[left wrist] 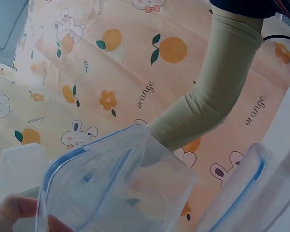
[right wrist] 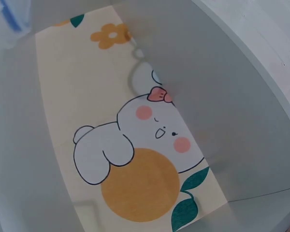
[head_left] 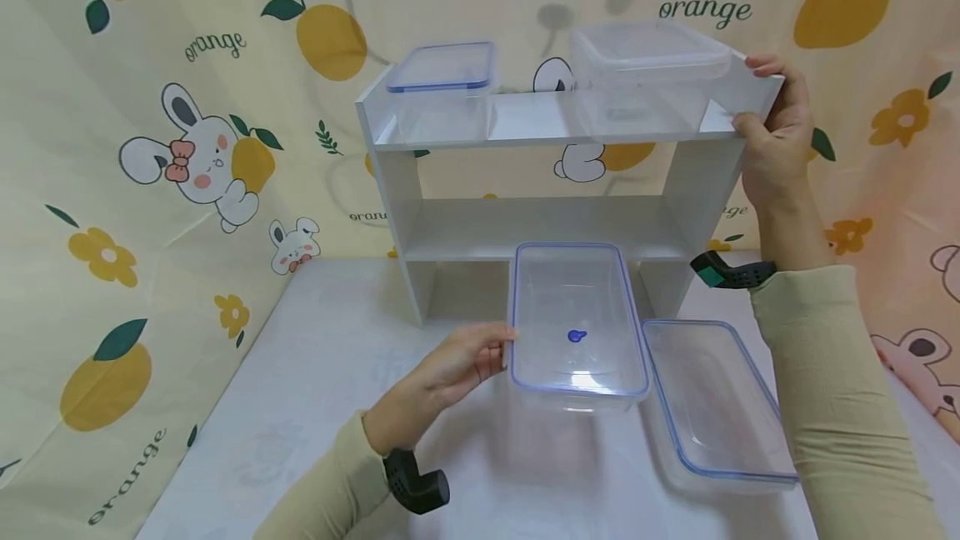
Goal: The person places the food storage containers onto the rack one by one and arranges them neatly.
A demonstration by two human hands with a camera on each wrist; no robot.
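Observation:
My left hand (head_left: 457,369) pinches the left edge of a clear plastic food container (head_left: 577,290) with a blue-edged lid and a small blue valve. In the head view it overlaps the lower front of a white shelf (head_left: 547,227); the left wrist view shows its clear side wall (left wrist: 169,179) and lid from close by. High on the right, my right hand (head_left: 780,140) grips the upper corner of the shelf's side panel, thumb in front and fingers over the top. From the right wrist, the shelf's boards (right wrist: 232,82) frame the printed cloth behind; that hand is out of this view.
On the shelf's top board stand a blue-lidded container (head_left: 442,77) at left and a larger, white-lidded one (head_left: 652,73) at right. Another blue-rimmed container (head_left: 720,398) lies on the white table (head_left: 300,407) beside the right sleeve. Printed cloth (head_left: 225,290) hangs behind.

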